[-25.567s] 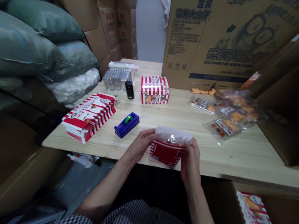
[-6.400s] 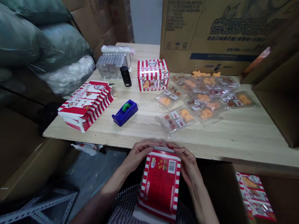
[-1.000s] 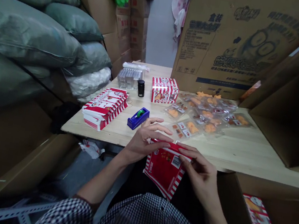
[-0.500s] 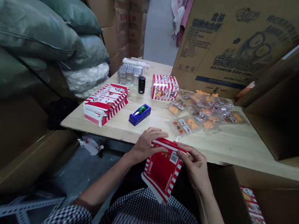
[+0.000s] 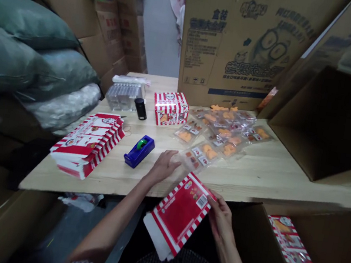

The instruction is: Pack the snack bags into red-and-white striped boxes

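Observation:
My right hand (image 5: 220, 215) grips a red carton with striped edges (image 5: 180, 211) by its right side, over my lap at the table's front edge. The carton is tilted, its white flaps pointing down toward me. My left hand (image 5: 164, 166) is off the carton, fingers apart, just over the table. Its fingertips are close to a clear packet (image 5: 201, 155) with orange pieces and small cards inside; whether they touch it I cannot tell. More such packets (image 5: 228, 128) lie in a pile behind.
Left on the table (image 5: 253, 182) are a stack of flat striped cartons (image 5: 90, 140), a blue tape dispenser (image 5: 139, 151) and a black cylinder (image 5: 140, 108). Behind stand a formed striped box (image 5: 170, 109) and clear plastic cases (image 5: 124, 96). Large cardboard boxes (image 5: 234, 48) border the back and right.
My left hand has let go of the carton and moved out over the table toward the packets. The carton has turned in my right hand. The view has swung to the right.

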A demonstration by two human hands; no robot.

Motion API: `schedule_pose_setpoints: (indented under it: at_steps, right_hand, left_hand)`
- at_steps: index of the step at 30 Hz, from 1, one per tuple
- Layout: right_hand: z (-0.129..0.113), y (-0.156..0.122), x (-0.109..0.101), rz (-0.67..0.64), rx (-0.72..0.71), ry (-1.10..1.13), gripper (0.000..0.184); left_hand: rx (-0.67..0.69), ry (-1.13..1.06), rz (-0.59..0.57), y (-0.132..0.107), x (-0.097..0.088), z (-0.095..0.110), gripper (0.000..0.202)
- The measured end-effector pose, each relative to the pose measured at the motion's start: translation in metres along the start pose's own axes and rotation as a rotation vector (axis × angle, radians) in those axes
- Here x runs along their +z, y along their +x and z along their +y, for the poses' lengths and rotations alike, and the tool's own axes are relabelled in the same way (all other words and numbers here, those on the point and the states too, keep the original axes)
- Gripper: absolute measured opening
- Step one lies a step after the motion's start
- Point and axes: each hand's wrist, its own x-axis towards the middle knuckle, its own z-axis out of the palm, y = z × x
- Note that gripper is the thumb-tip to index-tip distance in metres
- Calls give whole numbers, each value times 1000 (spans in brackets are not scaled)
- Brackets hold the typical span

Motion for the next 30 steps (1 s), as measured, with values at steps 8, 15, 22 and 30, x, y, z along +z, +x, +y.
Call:
schedule_pose_setpoints:
  at_steps: [8, 15, 22, 30]
  right_hand:
    - [-19, 8, -28, 129, 24, 15, 32]
    - [-28, 51, -33, 310, -119, 41, 35]
    - [-11, 106, 10, 308, -224, -2, 51]
    - [-65, 3, 17, -179, -397, -376, 61]
  left_hand:
    - [-180, 210, -132, 111, 66, 35, 106]
    - [-137, -12, -114, 89, 18, 3, 61]
    - [37, -575, 418, 43, -78, 16, 46]
    - [-406, -1054, -66, -68, -60, 39, 44]
